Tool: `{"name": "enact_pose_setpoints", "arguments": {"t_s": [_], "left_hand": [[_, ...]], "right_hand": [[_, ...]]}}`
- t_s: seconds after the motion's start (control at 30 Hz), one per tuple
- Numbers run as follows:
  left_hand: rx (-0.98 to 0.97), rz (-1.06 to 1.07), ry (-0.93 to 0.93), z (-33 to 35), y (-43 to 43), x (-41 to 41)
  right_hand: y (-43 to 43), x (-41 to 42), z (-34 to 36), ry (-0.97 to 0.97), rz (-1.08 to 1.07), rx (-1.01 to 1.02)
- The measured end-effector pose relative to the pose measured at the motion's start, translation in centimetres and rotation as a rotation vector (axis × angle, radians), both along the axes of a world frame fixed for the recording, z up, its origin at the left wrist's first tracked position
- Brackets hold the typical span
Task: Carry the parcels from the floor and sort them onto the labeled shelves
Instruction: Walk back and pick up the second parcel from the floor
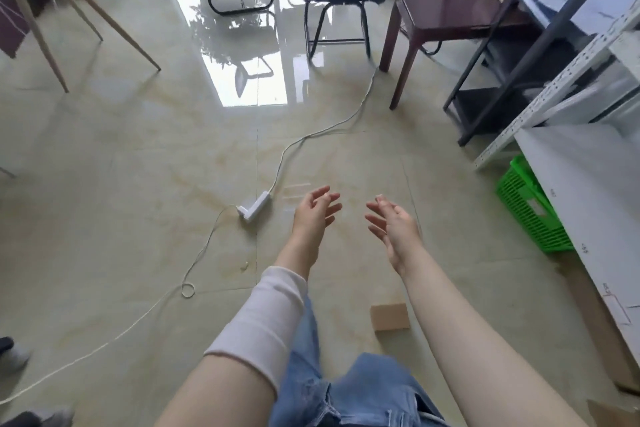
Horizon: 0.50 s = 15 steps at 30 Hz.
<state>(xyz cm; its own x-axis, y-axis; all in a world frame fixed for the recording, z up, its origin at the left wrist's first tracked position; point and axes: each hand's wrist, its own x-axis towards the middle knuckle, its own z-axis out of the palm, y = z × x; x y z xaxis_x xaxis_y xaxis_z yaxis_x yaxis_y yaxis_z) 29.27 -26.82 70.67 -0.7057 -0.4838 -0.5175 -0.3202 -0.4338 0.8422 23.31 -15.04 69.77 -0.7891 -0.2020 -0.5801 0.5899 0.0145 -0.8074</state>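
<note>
Here, left hand [313, 215] and right hand [396, 227] outstretched, empty, fingers [375, 208] spread

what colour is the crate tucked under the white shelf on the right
Bright green, a slatted plastic crate, seen in the head view.

Glossy beige marbled floor [121, 166]; bright green slatted basket [526, 215]; plain brown cardboard box [389, 317]; white power strip [254, 207]; faded blue jeans [346, 388].

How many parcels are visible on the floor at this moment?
1: a small brown parcel lies on the floor between the person's forearms. Others may sit out of frame.
</note>
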Motion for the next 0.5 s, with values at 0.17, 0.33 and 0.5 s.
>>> {"name": "enact_pose_setpoints", "arguments": {"t_s": [0.17, 0.33, 0.5], "left_hand": [[0.004, -0.13, -0.052, 0.2, -6.2, -10.2], [0.024, -0.333, -0.114, -1.0, -6.8, -20.4], [-0.012, -0.526, -0.085, -1.0, -4.8, -31.3]], "right_hand": [[-5.6, -8.3, 0.2, -0.034, -0.161, 0.014], [-5.7, -15.6, -0.5, -0.057, -0.37, 0.043], [-3.3, -24.0, -1.1, -0.064, -0.531, 0.051]]}}
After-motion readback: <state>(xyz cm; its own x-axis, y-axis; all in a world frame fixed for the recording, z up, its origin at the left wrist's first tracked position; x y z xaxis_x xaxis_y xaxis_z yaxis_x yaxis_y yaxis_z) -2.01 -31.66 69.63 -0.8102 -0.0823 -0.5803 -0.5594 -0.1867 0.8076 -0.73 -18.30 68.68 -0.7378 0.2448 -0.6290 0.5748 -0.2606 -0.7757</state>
